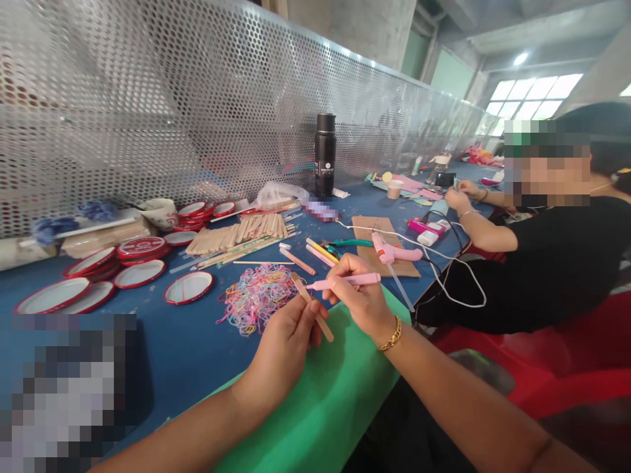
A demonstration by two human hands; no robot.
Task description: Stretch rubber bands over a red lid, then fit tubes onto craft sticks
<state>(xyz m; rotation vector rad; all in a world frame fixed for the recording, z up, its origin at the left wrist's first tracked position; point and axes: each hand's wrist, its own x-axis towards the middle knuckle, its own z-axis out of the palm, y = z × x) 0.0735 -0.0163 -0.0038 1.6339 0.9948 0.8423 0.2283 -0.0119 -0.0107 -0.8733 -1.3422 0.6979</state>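
My left hand (290,332) pinches a flat wooden craft stick (324,327), tilted with its upper end to the left. Between the thumb and fingers of my right hand (357,295) is a pink marker (362,280), its tip close to the stick's upper part; whether they touch I cannot tell. Both hands are above a green sheet (335,407) at the table's edge. Just beyond my left hand lies a heap of colourful rubber bands (256,295). More markers (298,261) lie behind the heap.
Red-rimmed jar lids (188,288) and a pile of craft sticks (241,233) cover the left side. A pink glue gun (394,249) rests on cardboard (365,230), near a white cable (444,299). A black bottle (325,157) stands by the perforated metal screen (246,85). A co-worker (566,243) sits at right.
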